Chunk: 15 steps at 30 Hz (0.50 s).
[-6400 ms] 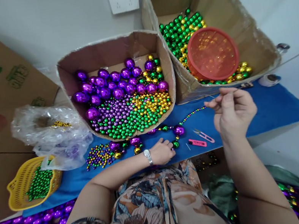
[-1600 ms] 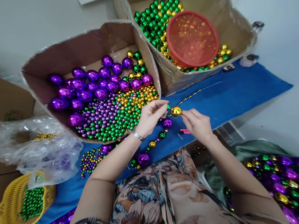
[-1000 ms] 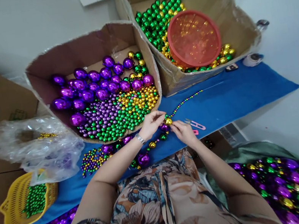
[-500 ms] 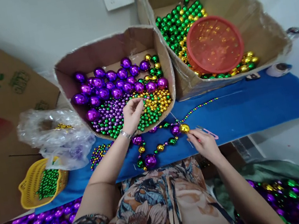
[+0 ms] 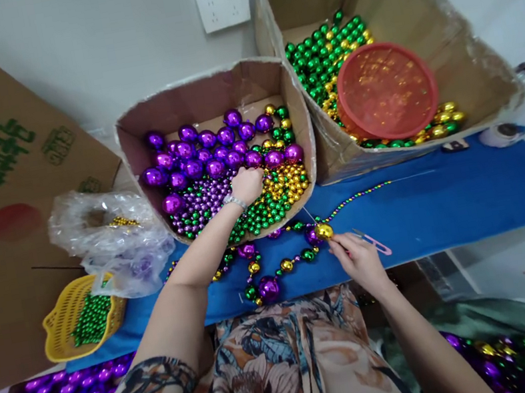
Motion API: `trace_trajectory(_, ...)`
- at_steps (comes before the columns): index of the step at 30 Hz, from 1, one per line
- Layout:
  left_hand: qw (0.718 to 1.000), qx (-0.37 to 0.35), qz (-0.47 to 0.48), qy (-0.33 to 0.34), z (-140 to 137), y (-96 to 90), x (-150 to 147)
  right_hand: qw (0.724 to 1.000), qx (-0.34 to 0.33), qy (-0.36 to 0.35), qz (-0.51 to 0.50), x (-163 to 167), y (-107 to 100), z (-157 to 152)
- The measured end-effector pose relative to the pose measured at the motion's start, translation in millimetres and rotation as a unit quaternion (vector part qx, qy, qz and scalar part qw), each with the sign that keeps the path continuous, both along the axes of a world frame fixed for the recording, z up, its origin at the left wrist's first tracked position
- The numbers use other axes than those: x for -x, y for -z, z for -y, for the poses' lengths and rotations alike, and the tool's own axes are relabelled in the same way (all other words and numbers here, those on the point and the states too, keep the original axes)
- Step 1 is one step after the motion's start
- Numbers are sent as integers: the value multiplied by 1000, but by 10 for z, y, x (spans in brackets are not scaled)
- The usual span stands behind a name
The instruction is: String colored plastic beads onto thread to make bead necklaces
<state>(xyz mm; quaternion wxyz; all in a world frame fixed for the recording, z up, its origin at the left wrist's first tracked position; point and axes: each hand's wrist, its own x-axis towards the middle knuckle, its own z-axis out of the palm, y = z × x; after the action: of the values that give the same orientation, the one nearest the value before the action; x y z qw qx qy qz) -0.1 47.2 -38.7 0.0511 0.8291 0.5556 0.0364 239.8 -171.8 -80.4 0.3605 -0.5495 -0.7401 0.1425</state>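
Observation:
My left hand (image 5: 248,185) reaches into the open cardboard box (image 5: 159,104). Its fingers are curled down at the small purple, green and gold beads (image 5: 256,218), and what they hold is hidden. Over the blue cloth, my right hand (image 5: 359,262) pinches a large gold bead (image 5: 324,231) from below. A thin thread or needle (image 5: 309,214) sticks out past that bead. Strung purple, gold and green beads (image 5: 286,265) lie in a loop to its left. A pink-handled tool (image 5: 376,243) shows at the right hand; whether the hand touches it I cannot tell.
Larger purple balls (image 5: 192,168) fill the box's far part. A second carton (image 5: 468,65) holds beads and a red round tub (image 5: 386,92). On the left are a plastic bag (image 5: 112,236) and a yellow basket (image 5: 57,327). A fine bead strand (image 5: 358,194) crosses the blue cloth (image 5: 471,200).
My left hand has moved slightly right and its fingers have curled into the beads. My right hand stays at the gold bead. The whole view has shifted a little.

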Motion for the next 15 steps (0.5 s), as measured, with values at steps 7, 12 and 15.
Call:
trace_trajectory(7, 1000, -5, -30, -1, 59, 20, -236, 1000, 8, 2, -18, 58, 23, 9)
trace_trajectory(12, 999, -20, -24, -18, 47, 55, -238, 1000, 5, 0, -11, 80, 29, 12)
trace_trajectory(15, 999, -17, -11, -27, 11, 74, -180, 1000, 2, 1, -8, 80, 23, 27)
